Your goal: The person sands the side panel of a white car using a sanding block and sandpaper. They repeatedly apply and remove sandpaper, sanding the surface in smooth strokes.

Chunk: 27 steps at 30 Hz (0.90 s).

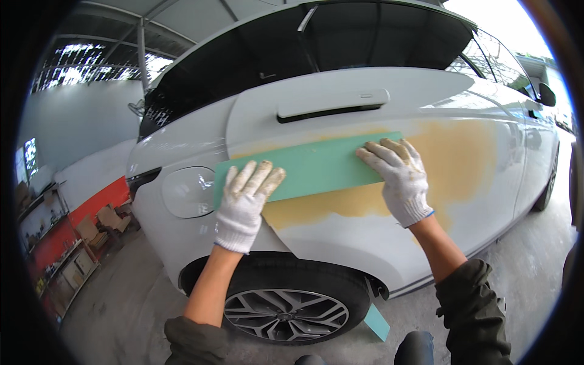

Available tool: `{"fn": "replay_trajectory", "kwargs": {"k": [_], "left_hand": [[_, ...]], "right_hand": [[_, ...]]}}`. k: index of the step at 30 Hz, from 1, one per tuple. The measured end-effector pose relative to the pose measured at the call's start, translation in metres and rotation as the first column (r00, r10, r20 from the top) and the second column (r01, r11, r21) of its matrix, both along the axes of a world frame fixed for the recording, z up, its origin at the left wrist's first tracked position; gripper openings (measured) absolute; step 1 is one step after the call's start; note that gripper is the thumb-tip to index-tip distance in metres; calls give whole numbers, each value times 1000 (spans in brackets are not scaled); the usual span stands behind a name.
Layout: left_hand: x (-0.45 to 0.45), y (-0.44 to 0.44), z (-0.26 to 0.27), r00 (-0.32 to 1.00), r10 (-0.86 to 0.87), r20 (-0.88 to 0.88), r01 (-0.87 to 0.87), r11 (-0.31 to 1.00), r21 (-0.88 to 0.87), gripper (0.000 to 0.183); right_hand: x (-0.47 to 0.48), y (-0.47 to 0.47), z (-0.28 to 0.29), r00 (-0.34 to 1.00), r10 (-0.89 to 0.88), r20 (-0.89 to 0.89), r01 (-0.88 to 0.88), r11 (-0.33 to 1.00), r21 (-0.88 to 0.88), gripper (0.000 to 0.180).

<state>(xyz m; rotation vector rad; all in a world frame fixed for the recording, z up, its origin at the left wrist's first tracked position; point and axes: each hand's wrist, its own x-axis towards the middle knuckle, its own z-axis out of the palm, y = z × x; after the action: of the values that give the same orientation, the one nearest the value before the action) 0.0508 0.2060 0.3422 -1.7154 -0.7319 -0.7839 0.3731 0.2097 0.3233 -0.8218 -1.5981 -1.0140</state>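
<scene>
A long flat green sheet (315, 164) lies against the rear side of a white car (356, 237), tilted up towards the right. Its exact material cannot be told. My left hand (246, 200), in a stained white knit glove, holds the left end with the fingers laid over its face. At the right end, my right hand (401, 178) in a matching glove holds it the same way. Both thumbs are hard to see. Tan filler-like patches (461, 159) show on the door around the sheet, partly covered by it. The door handle (333, 104) sits just above.
The round fuel flap (188, 191) is left of my left hand. Below are the rear wheel (285, 315) and a smaller green sheet (378, 323) by its tyre. Chairs (112, 219) and a cluttered shelf (68, 269) stand at far left. My knee (414, 349) shows at the bottom.
</scene>
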Motion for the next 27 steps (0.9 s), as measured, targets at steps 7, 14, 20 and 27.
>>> {"fn": "replay_trajectory", "kwargs": {"k": [7,14,20,27], "left_hand": [[-1,10,9,1000,-15,-4,15,999,-32,46],[6,23,9,999,-6,47,7,1000,-28,42],[1,23,-1,996,-6,92,6,1000,-5,44],[11,21,-15,998,11,68,-5,997,-80,53]], "right_hand": [[-1,8,5,1000,13,-7,-13,1000,-9,50],[6,16,12,1000,24,-16,-24,1000,-2,52],[1,28,5,997,72,-26,-74,995,-73,45],[6,32,-19,994,77,-77,-82,995,-60,56]]}}
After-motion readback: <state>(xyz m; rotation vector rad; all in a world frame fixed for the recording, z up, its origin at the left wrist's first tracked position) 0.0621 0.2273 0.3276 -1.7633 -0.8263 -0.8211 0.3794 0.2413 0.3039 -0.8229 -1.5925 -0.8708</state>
